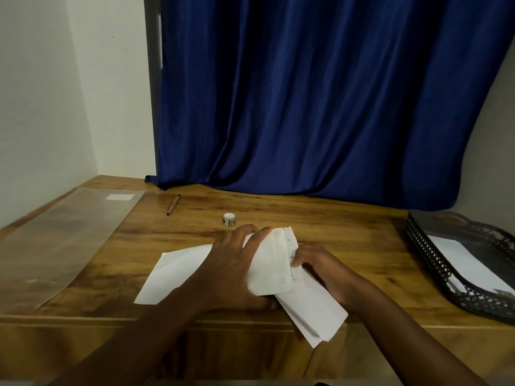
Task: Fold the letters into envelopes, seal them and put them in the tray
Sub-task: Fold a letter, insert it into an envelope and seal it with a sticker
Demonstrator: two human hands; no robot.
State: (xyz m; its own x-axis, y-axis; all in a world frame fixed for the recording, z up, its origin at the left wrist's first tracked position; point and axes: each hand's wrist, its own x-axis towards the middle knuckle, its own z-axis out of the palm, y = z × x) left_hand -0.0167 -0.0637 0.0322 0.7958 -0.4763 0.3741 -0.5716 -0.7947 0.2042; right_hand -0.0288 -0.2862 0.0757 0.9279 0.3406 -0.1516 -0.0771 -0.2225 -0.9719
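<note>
A folded white letter with a strip of print along its right edge is held up in front of me. My left hand grips its left side, fingers curled over the top edge and thumb beneath. My right hand pinches its right edge. Under the hands a white envelope lies flat on the wooden desk. Another folded white paper sticks out over the desk's front edge. At the right stands a black mesh tray with a white envelope lying in it.
A small tape roll stands beyond the hands, and a brown pen lies farther back left. A clear plastic sheet covers the desk's left part. A blue curtain hangs behind the desk.
</note>
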